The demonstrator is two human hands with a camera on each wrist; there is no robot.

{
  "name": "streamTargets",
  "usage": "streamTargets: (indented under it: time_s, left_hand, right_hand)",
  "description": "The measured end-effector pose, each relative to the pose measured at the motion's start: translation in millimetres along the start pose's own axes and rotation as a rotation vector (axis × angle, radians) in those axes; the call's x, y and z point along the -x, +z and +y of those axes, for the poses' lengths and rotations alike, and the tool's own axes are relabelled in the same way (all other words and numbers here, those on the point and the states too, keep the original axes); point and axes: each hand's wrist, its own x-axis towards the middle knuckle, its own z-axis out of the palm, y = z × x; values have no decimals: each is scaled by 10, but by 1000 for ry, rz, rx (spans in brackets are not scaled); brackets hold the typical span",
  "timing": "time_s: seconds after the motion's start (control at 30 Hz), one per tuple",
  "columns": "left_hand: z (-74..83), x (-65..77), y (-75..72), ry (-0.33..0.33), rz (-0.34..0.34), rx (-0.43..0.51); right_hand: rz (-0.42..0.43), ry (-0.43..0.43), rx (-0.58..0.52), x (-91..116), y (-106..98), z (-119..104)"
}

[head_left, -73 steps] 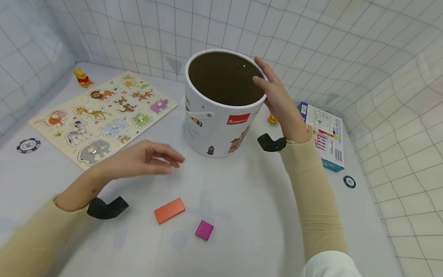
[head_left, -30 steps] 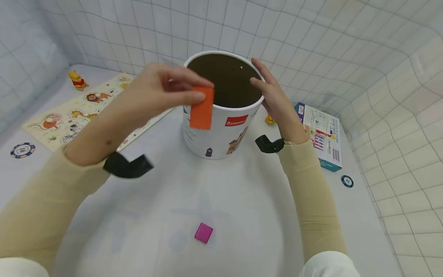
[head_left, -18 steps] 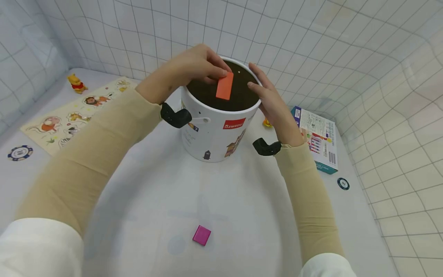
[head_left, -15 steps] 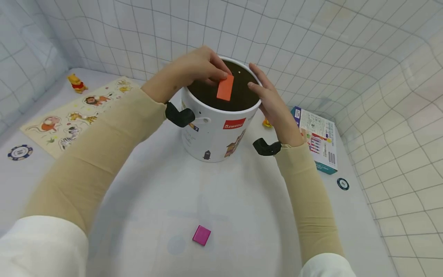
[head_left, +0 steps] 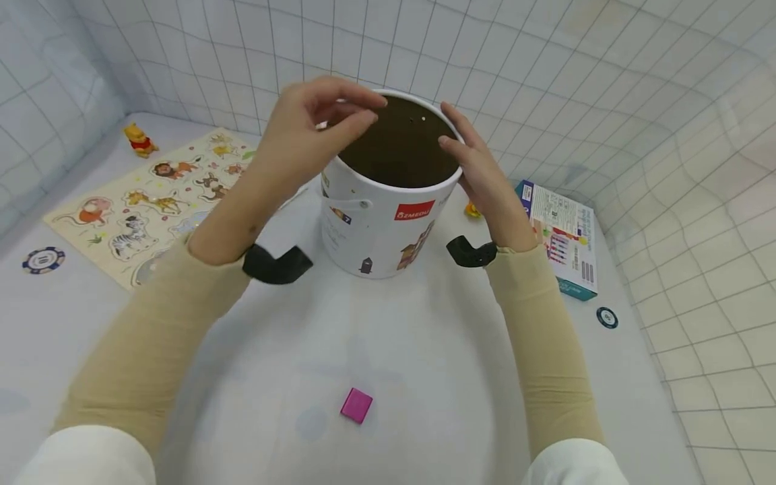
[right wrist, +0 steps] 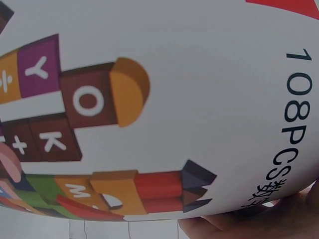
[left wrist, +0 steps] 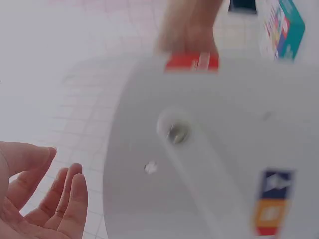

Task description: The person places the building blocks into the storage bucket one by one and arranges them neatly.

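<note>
A white toy bucket (head_left: 378, 232) with printed pictures and a red label stands upright at the back middle of the table, its inside dark. My right hand (head_left: 481, 165) grips the bucket's right rim, thumb over the edge and the other fingers along the outside. Over the left rim hangs my left hand (head_left: 303, 131), holding nothing, its thumb and fingers apart. In the left wrist view the left hand (left wrist: 47, 199) also shows spread fingers beside the bucket wall (left wrist: 139, 199). A small magenta block (head_left: 356, 405) lies on the table nearer to me. The orange block is out of sight.
An animal peg puzzle board (head_left: 130, 232) lies at left, partly behind my left arm. Near it are a bear figurine (head_left: 141, 141) and a poker chip (head_left: 44, 260). At right lie a printed box (head_left: 564, 239), a dark chip (head_left: 607, 317) and a small yellow toy (head_left: 472, 210).
My left hand picked up the orange block from the table, carried it over the bucket and let it go inside. It has drawn back left. The right hand stays on the rim.
</note>
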Motion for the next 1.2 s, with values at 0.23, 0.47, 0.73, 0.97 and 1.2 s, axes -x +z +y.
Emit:
streamTargets:
  time_s: [0.23,0.47,0.73,0.97,1.2]
  left_hand:
    - [-388,903,55,-28,-288,132]
    - [-953,1580,278,-124,-755,80]
    - [-1054,1908,407,107,-970,-125]
    - [-1056,1984,496,148,-868,-195]
    - [-1032,2010,548,-27,-742,-195]
  right_hand:
    - [9,-6,-3,14,24,-60]
    - [20,0,13,25,62,-91]
    - [17,3,6,59,82,-80]
    - [25,9,7,77,84,-96]
    - [19,12,-14,73,94,-86]
